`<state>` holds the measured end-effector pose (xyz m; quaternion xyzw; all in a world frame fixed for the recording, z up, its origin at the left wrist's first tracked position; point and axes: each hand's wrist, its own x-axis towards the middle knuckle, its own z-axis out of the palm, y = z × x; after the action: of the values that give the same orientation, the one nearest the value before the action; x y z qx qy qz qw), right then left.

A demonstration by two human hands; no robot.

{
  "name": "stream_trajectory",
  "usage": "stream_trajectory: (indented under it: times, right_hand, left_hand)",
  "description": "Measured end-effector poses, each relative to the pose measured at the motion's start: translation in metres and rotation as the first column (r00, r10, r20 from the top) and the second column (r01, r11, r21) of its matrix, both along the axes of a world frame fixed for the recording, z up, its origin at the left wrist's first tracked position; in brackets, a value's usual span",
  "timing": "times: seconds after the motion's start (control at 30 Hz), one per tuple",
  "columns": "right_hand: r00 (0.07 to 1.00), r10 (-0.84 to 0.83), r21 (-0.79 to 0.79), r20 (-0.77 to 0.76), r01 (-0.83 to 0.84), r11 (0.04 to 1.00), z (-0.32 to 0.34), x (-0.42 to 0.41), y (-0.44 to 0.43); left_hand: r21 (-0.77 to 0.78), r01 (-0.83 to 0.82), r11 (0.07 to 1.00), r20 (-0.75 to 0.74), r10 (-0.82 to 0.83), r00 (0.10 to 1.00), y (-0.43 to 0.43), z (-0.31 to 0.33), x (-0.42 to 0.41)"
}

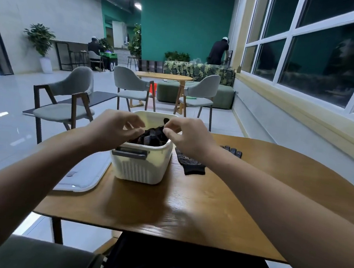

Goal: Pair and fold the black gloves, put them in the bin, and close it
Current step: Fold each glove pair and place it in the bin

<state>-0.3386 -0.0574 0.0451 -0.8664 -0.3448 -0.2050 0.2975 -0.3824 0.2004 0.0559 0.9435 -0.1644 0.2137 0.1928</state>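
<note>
Head view, looking down along both forearms. Both hands over the open top of a cream bin (139, 169), with black gloves (152, 136) heaped inside, up to the rim. Left hand (113, 127) above the bin's left side, fingers curled down onto the heap; cannot tell whether gripping or only touching the fabric. Right hand (188, 136) above the bin's right rim, thumb and forefinger pinching black glove fabric, one glove tip sticking up just past the fingertips. Between the two hands, only a narrow gap filled by the gloves. Another black glove (190, 163) flat on the surface (207, 213), just beside the bin's right wall, partly hidden under the right wrist, fingers pointing away. Pale lid (86, 174) flat to the left of the bin, at the surface's left edge, partly hidden under the left forearm. Bin set toward the far left of the surface, far wall close to the far edge, dark handle (130, 152) facing the person. Bare wood between the forearms on the near side, and wide to the right past the flat glove. Grey chairs (66, 100) well beyond the far edge.
</note>
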Motion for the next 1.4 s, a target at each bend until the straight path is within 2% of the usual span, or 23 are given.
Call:
stream_trajectory:
  times: [0.13, 0.3, 0.4, 0.57, 0.73, 0.83, 0.97, 1.03, 1.17, 1.23, 1.4]
  right_hand:
    - [0.996, -0.09, -0.013, -0.011, 0.09, 0.996, -0.003, 0.015, -0.037]
    - [0.975, -0.21, -0.046, -0.069, 0.207, 0.977, -0.017, 0.03, -0.084]
    - [0.953, -0.28, -0.096, -0.114, 0.27, 0.958, -0.032, 0.037, -0.106]
    - [0.915, -0.356, -0.187, -0.189, 0.322, 0.928, -0.061, 0.039, -0.129]
    - [0.886, -0.385, -0.195, -0.26, 0.342, 0.919, -0.102, 0.039, -0.135]
    - [0.873, -0.429, -0.269, -0.231, 0.366, 0.891, -0.13, 0.038, -0.137]
    - [0.853, -0.495, -0.385, -0.166, 0.406, 0.829, -0.145, 0.035, -0.138]
    - [0.851, -0.506, -0.377, -0.14, 0.426, 0.822, -0.146, 0.034, -0.138]
    - [0.836, -0.541, -0.324, -0.094, 0.488, 0.811, -0.151, 0.037, -0.144]
    - [0.842, -0.532, -0.309, -0.083, 0.486, 0.817, -0.152, 0.037, -0.146]
    - [0.854, -0.517, -0.268, -0.057, 0.486, 0.832, -0.151, 0.035, -0.148]
  left_hand:
    - [0.001, 0.056, 0.998, 0.14, -0.055, 0.989, -0.039, -0.002, 0.007]
    - [-0.053, 0.132, 0.99, 0.181, -0.12, 0.976, -0.101, -0.013, 0.014]
    - [-0.052, 0.187, 0.981, 0.112, -0.18, 0.977, -0.136, -0.023, 0.019]
    - [-0.098, 0.229, 0.968, -0.093, -0.238, 0.967, -0.175, -0.063, 0.031]
    - [0.002, 0.116, 0.993, -0.188, -0.113, 0.976, -0.177, -0.123, 0.049]
    - [-0.013, 0.045, 0.999, -0.129, -0.046, 0.991, -0.174, -0.151, 0.049]
    - [-0.041, 0.032, 0.999, -0.066, -0.034, 0.997, -0.171, -0.162, 0.047]
    - [-0.085, 0.045, 0.995, -0.045, -0.049, 0.998, -0.17, -0.162, 0.043]
    - [-0.305, 0.069, 0.95, -0.037, -0.085, 0.996, -0.165, -0.161, 0.037]
    - [-0.342, 0.071, 0.937, -0.032, -0.087, 0.996, -0.16, -0.163, 0.038]
    - [-0.214, 0.049, 0.976, -0.07, -0.065, 0.995, -0.161, -0.169, 0.043]
